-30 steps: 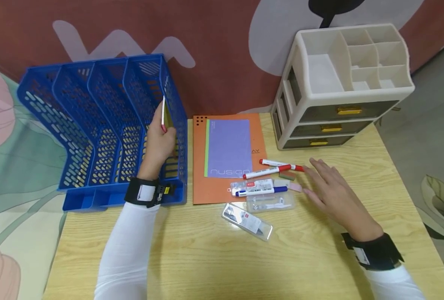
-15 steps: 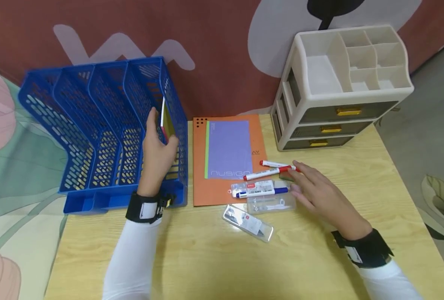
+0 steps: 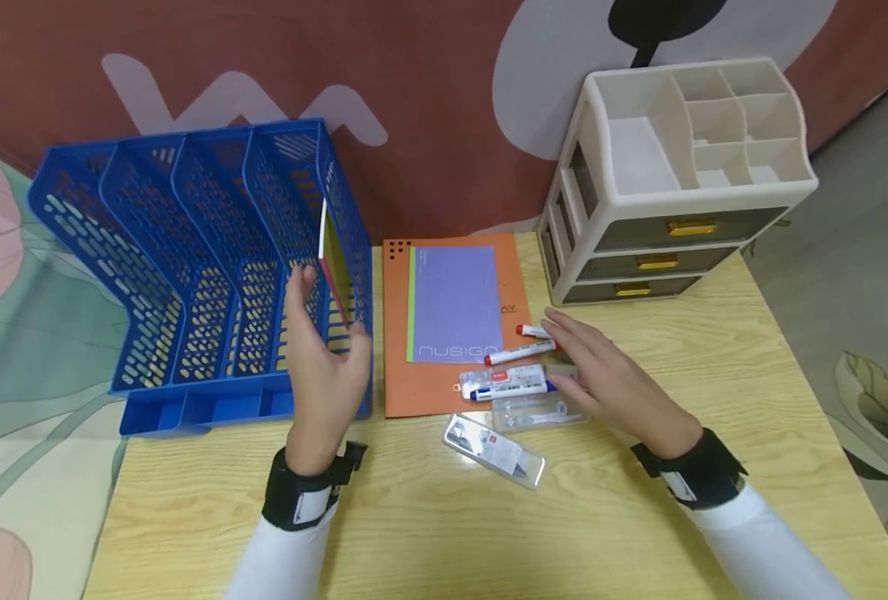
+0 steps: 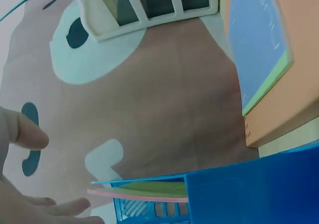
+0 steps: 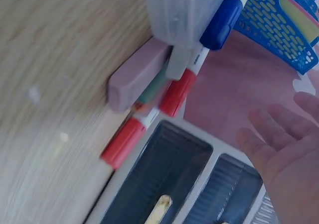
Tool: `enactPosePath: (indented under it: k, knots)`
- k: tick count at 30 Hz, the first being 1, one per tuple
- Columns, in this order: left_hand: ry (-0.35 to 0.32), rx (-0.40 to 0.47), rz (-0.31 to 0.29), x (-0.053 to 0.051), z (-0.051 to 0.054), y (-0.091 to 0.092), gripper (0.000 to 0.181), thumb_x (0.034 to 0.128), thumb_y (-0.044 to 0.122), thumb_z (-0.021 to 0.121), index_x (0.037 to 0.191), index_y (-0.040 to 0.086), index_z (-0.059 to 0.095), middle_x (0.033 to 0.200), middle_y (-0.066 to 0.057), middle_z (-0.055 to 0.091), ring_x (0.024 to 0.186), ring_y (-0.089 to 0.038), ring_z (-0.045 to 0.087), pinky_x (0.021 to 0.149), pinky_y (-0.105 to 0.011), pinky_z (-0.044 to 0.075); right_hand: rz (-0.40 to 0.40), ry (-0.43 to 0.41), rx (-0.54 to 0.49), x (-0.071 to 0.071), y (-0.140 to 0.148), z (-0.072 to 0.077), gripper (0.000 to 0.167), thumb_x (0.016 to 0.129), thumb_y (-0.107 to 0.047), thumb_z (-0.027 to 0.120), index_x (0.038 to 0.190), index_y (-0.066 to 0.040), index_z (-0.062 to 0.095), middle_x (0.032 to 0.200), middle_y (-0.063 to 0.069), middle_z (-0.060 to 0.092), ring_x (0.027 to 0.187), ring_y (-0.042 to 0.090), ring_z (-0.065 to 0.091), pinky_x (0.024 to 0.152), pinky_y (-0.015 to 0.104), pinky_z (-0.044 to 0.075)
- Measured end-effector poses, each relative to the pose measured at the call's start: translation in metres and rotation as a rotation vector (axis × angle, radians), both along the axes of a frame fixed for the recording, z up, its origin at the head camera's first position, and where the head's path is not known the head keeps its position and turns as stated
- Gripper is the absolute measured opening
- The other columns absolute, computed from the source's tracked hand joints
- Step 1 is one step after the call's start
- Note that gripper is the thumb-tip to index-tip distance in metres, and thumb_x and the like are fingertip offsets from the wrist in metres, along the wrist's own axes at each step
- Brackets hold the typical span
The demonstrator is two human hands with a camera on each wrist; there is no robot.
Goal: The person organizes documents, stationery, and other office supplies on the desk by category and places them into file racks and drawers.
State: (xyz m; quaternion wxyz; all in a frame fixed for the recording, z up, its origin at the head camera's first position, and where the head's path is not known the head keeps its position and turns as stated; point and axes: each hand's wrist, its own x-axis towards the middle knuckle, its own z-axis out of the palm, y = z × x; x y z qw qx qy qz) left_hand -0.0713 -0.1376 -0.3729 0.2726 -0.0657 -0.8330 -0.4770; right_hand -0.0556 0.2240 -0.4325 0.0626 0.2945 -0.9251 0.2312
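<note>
A thin book (image 3: 330, 267) with a pinkish-red edge and yellow-green side stands in the rightmost compartment of the blue file rack (image 3: 245, 408). My left hand (image 3: 326, 383) is just in front of it, thumb and fingers spread; the left wrist view shows the fingers (image 4: 70, 207) apart from the book. Over the right end of the pen pile hovers my right hand (image 3: 612, 383), fingers extended and holding nothing. Beneath and beside it lie red-capped markers (image 3: 521, 353), a blue-capped marker (image 3: 507, 390) and clear plastic cases (image 3: 541, 412). A pink eraser-like block (image 5: 137, 74) shows in the right wrist view.
A purple notebook (image 3: 455, 300) lies on an orange folder (image 3: 421, 392) in the middle. At the back right stands a white drawer organizer (image 3: 601, 200) with open top compartments. Another clear case (image 3: 495, 450) lies nearer the front. A patterned cloth (image 3: 444, 125) hangs behind the table.
My left hand has let go of the book and drawn back toward the front; the book stays in the rack. My right hand has moved left over the markers.
</note>
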Motion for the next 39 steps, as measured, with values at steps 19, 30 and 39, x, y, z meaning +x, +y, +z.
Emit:
enactPosePath:
  k: [19,30,39]
  knots:
    - [-0.115,0.056,-0.210,0.014,-0.048,0.029,0.064,0.0913,-0.007,0.058,0.153,0.001,0.043,0.153,-0.016,0.050,0.139,-0.032,0.050,0.112,-0.051,0.048,-0.024,-0.240,-0.104,-0.040,-0.028,-0.003,0.074,0.102,-0.025,0.065,0.163,-0.004,0.027,0.168,0.019,0.028,0.153,0.038,0.033,0.119,0.059,0.035]
    - [-0.568,0.073,-0.256,-0.026,-0.058,0.036,0.072,0.0948,0.008,0.058,0.160,0.000,0.029,0.167,-0.019,0.031,0.154,-0.035,0.031,0.124,-0.056,0.029,-0.053,-0.373,-0.186,-0.057,-0.051,-0.001,0.073,0.104,-0.020,0.060,0.163,-0.002,0.022,0.169,0.019,0.027,0.151,0.038,0.038,0.116,0.057,0.041]
    - [-0.644,0.134,-0.196,-0.050,-0.068,0.036,0.070,0.0948,0.008,0.057,0.159,0.000,0.030,0.166,-0.022,0.031,0.155,-0.037,0.030,0.124,-0.055,0.029,-0.154,-0.512,-0.196,-0.080,-0.063,-0.010,0.070,0.105,-0.022,0.055,0.161,0.005,0.023,0.167,0.024,0.028,0.154,0.039,0.030,0.123,0.057,0.030]
